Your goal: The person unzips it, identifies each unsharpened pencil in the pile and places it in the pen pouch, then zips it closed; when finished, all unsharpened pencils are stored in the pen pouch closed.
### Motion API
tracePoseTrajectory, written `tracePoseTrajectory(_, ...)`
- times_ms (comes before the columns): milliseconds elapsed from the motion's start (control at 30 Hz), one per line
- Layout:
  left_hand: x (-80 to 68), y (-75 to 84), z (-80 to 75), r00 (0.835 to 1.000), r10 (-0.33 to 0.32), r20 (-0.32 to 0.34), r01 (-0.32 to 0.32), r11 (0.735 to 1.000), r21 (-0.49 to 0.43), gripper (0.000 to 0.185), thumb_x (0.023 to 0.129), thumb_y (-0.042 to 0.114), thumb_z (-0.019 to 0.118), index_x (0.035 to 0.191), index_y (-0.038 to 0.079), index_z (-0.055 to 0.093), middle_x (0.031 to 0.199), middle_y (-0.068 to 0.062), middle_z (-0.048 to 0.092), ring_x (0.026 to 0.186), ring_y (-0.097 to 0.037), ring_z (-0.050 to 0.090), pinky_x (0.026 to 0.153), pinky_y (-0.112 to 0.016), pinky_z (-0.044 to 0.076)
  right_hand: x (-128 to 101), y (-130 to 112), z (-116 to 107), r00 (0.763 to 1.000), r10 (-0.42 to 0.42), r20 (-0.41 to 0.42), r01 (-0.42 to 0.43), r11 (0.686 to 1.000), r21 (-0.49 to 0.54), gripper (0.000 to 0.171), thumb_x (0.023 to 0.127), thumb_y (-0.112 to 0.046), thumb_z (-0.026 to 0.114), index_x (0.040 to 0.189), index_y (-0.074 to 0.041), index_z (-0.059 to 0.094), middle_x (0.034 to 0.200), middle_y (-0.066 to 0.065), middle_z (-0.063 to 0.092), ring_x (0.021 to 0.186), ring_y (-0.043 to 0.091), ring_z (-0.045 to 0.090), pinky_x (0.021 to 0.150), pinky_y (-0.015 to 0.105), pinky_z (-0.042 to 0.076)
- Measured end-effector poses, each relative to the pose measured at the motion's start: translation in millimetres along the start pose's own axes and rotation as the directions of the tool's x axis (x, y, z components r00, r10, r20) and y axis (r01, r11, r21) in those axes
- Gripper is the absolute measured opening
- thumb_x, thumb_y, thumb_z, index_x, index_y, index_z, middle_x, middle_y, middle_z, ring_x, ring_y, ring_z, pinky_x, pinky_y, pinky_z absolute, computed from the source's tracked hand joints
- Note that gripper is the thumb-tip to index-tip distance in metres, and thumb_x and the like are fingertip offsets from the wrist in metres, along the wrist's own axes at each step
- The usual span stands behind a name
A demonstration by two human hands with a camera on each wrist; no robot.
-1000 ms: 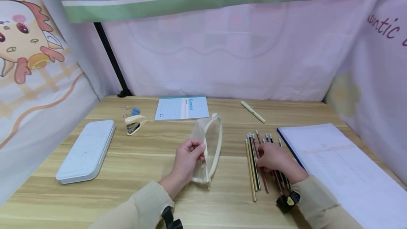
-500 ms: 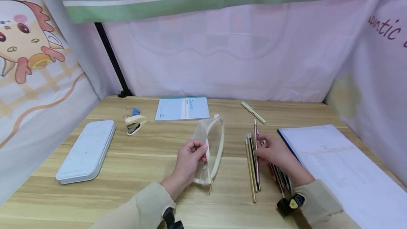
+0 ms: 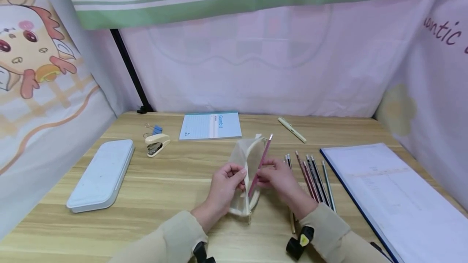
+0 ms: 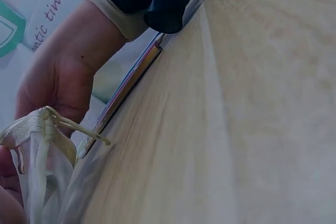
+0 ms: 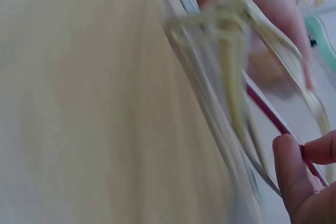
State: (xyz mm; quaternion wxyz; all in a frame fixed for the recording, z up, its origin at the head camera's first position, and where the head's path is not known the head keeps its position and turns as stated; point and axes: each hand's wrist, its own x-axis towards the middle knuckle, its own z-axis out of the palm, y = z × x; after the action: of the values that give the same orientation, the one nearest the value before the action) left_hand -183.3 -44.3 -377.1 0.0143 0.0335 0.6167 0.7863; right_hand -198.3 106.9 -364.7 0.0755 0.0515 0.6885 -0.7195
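Observation:
A cream mesh pencil pouch (image 3: 245, 165) stands open on the wooden desk (image 3: 175, 182). My left hand (image 3: 226, 182) pinches its zipper edge and holds the mouth apart; the pouch mesh (image 4: 37, 171) fills the left wrist view's corner. My right hand (image 3: 278, 178) pinches a pink pencil (image 3: 260, 164), slanted with its lower end inside the pouch mouth. In the right wrist view the fingertips (image 5: 299, 171) grip that pencil (image 5: 273, 116) beside the pouch (image 5: 236, 77). Several more pencils (image 3: 313, 177) lie in a row on the desk right of my right hand.
A pale blue case (image 3: 101, 175) lies at the left. A cream stapler (image 3: 157, 143) and binder clips (image 3: 153, 128) sit behind it, beside a blue notebook (image 3: 210, 126). A cream pen (image 3: 291, 129) lies at the back. A large white folder (image 3: 391, 198) covers the right side.
My right hand lifted a pink pencil from the row and carried it left to the pouch, where its lower end now enters the mouth. The left hand kept holding the pouch.

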Motion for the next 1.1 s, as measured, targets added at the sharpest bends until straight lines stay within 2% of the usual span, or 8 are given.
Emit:
tracePoseTrajectory(200, 0.6, -1.9, 2.7, 1.000, 0.004, -0.007, -0.005, 1.000, -0.013, 0.019, 0.086, 0.003, 0.062, 0.094, -0.013, 0.055, 0.069, 0.001, 0.053, 0.056, -0.006, 0.050, 0.054, -0.016, 0.046, -6, 8, 20, 0.999, 0.031, 0.026, -0.029, 0.998, -0.051, 0.025, 0.081, 0.003, 0.058, 0.103, 0.008, 0.049, 0.071, 0.007, 0.064, 0.060, 0.012, 0.062, 0.056, 0.025, 0.055)
tracePoseTrajectory(400, 1.6, -3.9, 3.8, 1.000, 0.013, -0.005, -0.013, 1.000, -0.016, 0.020, 0.085, 0.003, 0.063, 0.094, -0.013, 0.055, 0.070, 0.001, 0.054, 0.056, -0.006, 0.051, 0.054, -0.016, 0.047, -6, 12, 21, 0.994, 0.052, 0.095, -0.042, 0.994, -0.101, 0.023, 0.085, -0.004, 0.056, 0.104, 0.009, 0.051, 0.070, 0.003, 0.063, 0.061, 0.009, 0.060, 0.055, 0.021, 0.053)
tracePoseTrajectory(533, 1.2, -3.8, 4.3, 1.000, 0.016, -0.009, -0.016, 1.000, -0.007, 0.020, 0.086, 0.003, 0.062, 0.095, -0.014, 0.055, 0.071, 0.001, 0.054, 0.057, -0.006, 0.051, 0.054, -0.016, 0.047, -6, 7, 11, 0.998, 0.047, 0.037, -0.042, 0.991, -0.124, 0.032, 0.085, -0.002, 0.057, 0.113, 0.010, 0.050, 0.079, 0.012, 0.065, 0.063, 0.013, 0.062, 0.061, 0.026, 0.056)
tracePoseTrajectory(667, 0.3, -2.4, 4.1, 1.000, 0.017, -0.021, -0.017, 1.000, 0.007, 0.020, 0.085, 0.002, 0.062, 0.096, -0.014, 0.055, 0.071, 0.000, 0.053, 0.057, -0.006, 0.050, 0.053, -0.015, 0.047, -6, -2, -12, 1.000, 0.003, -0.028, -0.008, 0.984, -0.178, 0.039, 0.082, 0.002, 0.056, 0.118, 0.010, 0.048, 0.084, 0.018, 0.063, 0.063, 0.014, 0.062, 0.063, 0.028, 0.056)
tracePoseTrajectory(833, -0.1, -1.9, 2.5, 1.000, 0.013, -0.023, -0.013, 1.000, 0.006, 0.020, 0.084, 0.001, 0.063, 0.095, -0.014, 0.055, 0.071, 0.000, 0.053, 0.057, -0.007, 0.050, 0.053, -0.015, 0.047, -6, -7, -52, 0.998, -0.047, -0.041, 0.031, 0.945, -0.325, 0.038, 0.083, 0.001, 0.054, 0.119, 0.012, 0.047, 0.084, 0.017, 0.062, 0.065, 0.013, 0.062, 0.064, 0.028, 0.056)
tracePoseTrajectory(1000, 1.0, -2.8, 0.5, 1.000, 0.016, -0.024, -0.016, 1.000, 0.010, 0.017, 0.085, 0.000, 0.062, 0.093, -0.013, 0.055, 0.070, 0.000, 0.053, 0.057, -0.007, 0.050, 0.053, -0.015, 0.046, -11, -9, -74, 1.000, 0.010, -0.029, -0.021, 0.894, -0.448, 0.041, 0.087, -0.008, 0.059, 0.120, 0.011, 0.043, 0.088, 0.016, 0.060, 0.067, 0.014, 0.061, 0.064, 0.030, 0.056)
tracePoseTrajectory(1100, 1.2, -2.9, 0.0, 1.000, 0.017, -0.020, -0.017, 1.000, 0.012, 0.014, 0.085, -0.001, 0.061, 0.092, -0.012, 0.055, 0.070, 0.000, 0.053, 0.056, -0.007, 0.050, 0.052, -0.015, 0.046, -14, -9, -79, 0.999, 0.034, -0.033, -0.046, 0.843, -0.537, 0.046, 0.086, -0.013, 0.063, 0.122, 0.009, 0.044, 0.098, 0.021, 0.056, 0.067, 0.015, 0.062, 0.062, 0.030, 0.056)
